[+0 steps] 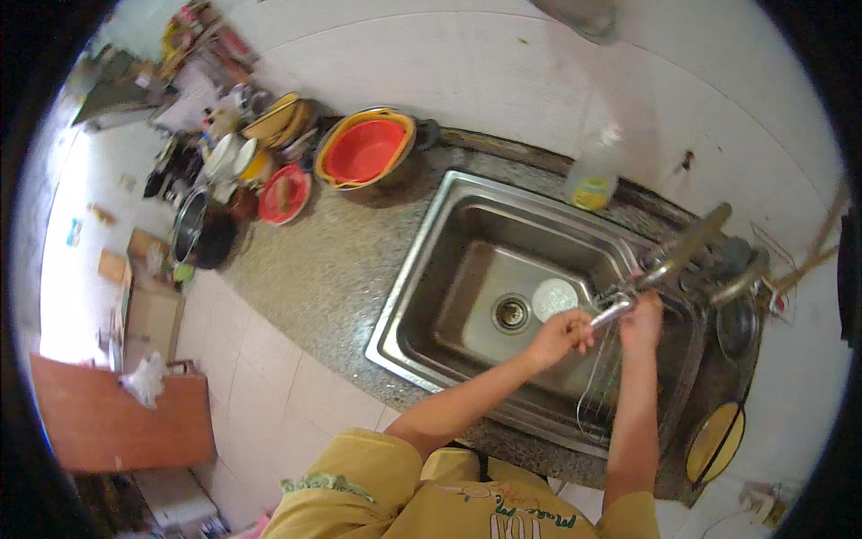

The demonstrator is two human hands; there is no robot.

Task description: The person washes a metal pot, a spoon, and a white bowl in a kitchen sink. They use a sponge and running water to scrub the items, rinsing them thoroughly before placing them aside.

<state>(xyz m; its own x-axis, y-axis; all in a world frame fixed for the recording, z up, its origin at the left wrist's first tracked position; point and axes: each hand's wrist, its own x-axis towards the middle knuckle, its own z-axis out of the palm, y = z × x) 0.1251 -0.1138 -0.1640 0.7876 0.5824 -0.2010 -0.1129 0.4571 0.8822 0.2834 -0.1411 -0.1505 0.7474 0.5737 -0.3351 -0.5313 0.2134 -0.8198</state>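
Observation:
Over the right part of a steel sink, my left hand has its fingers curled closed at the end of a shiny metal piece. Whether this is part of the tap or a separate utensil I cannot tell. My right hand is raised beside the metal piece, its fingers blurred and partly hidden. A thick curved metal tap pipe is just beyond it. A small round white thing, perhaps a dish, lies on the sink floor next to the drain. Below my hands is a wire rack.
A clear bottle with a yellow label stands behind the sink. Along the counter's left are a red basket in a pot, a red plate and a dark pot. A yellow oval object sits at the right edge.

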